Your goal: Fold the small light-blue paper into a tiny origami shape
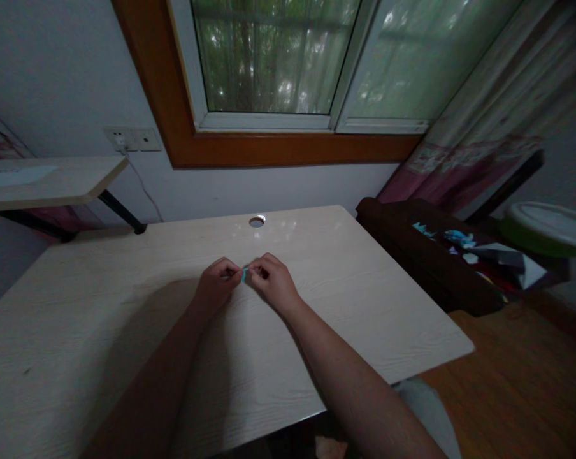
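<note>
My left hand (217,280) and my right hand (271,279) meet at the middle of a pale wooden desk (125,306). Both are closed in a pinch on a small teal piece (244,275), which looks like folded paper. Only a sliver of it shows between the fingertips; the rest is hidden. Both forearms stretch from the desk's near edge toward the centre.
A round cable hole (256,221) sits near the desk's far edge below a window (273,57). A raised shelf (44,178) stands at the left. At the right, a dark box (441,255) holds coloured paper pieces, beside a curtain (479,134).
</note>
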`<state>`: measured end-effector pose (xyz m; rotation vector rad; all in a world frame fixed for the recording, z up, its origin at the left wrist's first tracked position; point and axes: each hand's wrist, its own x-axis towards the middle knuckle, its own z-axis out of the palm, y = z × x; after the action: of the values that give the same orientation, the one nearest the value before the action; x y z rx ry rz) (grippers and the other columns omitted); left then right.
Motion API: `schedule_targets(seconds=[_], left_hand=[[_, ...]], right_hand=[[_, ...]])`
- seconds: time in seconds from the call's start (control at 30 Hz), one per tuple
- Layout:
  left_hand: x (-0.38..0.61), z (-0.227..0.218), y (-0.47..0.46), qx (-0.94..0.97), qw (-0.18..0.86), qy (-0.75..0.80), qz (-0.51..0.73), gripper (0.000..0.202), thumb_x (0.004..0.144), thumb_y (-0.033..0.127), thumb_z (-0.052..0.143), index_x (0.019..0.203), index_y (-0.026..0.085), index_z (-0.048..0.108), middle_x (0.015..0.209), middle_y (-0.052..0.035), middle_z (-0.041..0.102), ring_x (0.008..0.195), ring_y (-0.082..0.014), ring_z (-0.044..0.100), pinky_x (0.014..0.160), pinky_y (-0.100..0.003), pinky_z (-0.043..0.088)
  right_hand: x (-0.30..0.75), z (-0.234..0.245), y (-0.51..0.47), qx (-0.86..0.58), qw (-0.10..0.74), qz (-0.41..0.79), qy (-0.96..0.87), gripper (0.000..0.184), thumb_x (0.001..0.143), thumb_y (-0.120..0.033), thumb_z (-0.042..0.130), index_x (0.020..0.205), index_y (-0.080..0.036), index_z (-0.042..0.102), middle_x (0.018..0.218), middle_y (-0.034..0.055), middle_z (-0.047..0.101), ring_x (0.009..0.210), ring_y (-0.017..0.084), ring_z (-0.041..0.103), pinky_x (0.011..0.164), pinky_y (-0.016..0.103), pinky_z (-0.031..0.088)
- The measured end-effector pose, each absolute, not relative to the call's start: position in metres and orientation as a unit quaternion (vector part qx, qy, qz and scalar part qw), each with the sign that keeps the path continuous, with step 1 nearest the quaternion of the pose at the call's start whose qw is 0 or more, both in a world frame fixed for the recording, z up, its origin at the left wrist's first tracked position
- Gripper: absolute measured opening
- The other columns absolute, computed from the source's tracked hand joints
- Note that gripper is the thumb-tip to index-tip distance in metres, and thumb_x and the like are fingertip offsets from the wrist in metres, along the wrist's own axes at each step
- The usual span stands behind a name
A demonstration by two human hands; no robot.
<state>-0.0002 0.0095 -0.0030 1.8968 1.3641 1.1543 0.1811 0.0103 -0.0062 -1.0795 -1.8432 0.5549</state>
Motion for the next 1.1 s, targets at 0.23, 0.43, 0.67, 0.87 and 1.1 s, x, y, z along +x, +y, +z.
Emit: schedule_targets(seconds=[0.23,0.43,0.67,0.87,1.1], left_hand=[[-0.002,-0.0099,0.0111,0.692,0.267,0.511,0.435,0.013,0.083,0.03,0.063,0.075,0.02,0.065,0.076,-0.0006,0.065,0.069,-0.0144,0.06,0.066,-0.025,0.047],[-0.0008,-0.0067,0.0102,0.68,0.279,0.521,0.434,0.013,0.082,0.03,0.063,0.075,0.02,0.065,0.073,0.0,0.066,0.067,-0.0139,0.06,0.064,-0.024,0.046],[-0.0051,-0.0048,0.0119,0.622,0.313,0.551,0.461,0.013,0.079,0.031,0.063,0.075,0.018,0.064,0.073,0.0002,0.067,0.067,-0.0138,0.061,0.064,-0.024,0.047],[-0.0038,-0.0048,0.0122,0.627,0.325,0.536,0.464,0.013,0.079,0.031,0.063,0.074,0.018,0.065,0.071,0.0001,0.067,0.064,-0.0134,0.06,0.06,-0.023,0.046],[-0.0033,-0.0063,0.012,0.66,0.321,0.516,0.442,0.015,0.081,0.034,0.064,0.076,0.019,0.065,0.073,-0.0003,0.067,0.066,-0.0143,0.061,0.063,-0.024,0.047]], right_hand=[[0.1795,-0.0082,0.0102,-0.464,0.454,0.198,-0.735,0.009,0.082,-0.016,0.065,0.087,-0.019,0.071,0.082,0.0019,0.06,0.074,0.014,0.058,0.068,0.025,0.044],[0.1793,-0.008,0.0107,-0.465,0.457,0.197,-0.732,0.008,0.081,-0.016,0.065,0.086,-0.019,0.071,0.083,0.0021,0.061,0.075,0.014,0.058,0.069,0.025,0.045],[0.1873,-0.0067,0.0179,-0.504,0.503,0.191,-0.675,0.008,0.079,-0.014,0.063,0.078,-0.018,0.071,0.076,0.0016,0.059,0.068,0.014,0.055,0.064,0.026,0.043],[0.1869,-0.0085,0.0177,-0.479,0.511,0.219,-0.68,0.011,0.086,-0.02,0.062,0.088,-0.019,0.073,0.082,0.003,0.061,0.071,0.014,0.056,0.066,0.026,0.045],[0.1851,-0.0061,0.0131,-0.4,0.476,0.266,-0.737,0.017,0.093,-0.028,0.061,0.104,-0.022,0.072,0.096,0.0058,0.063,0.091,0.016,0.06,0.081,0.029,0.047]])
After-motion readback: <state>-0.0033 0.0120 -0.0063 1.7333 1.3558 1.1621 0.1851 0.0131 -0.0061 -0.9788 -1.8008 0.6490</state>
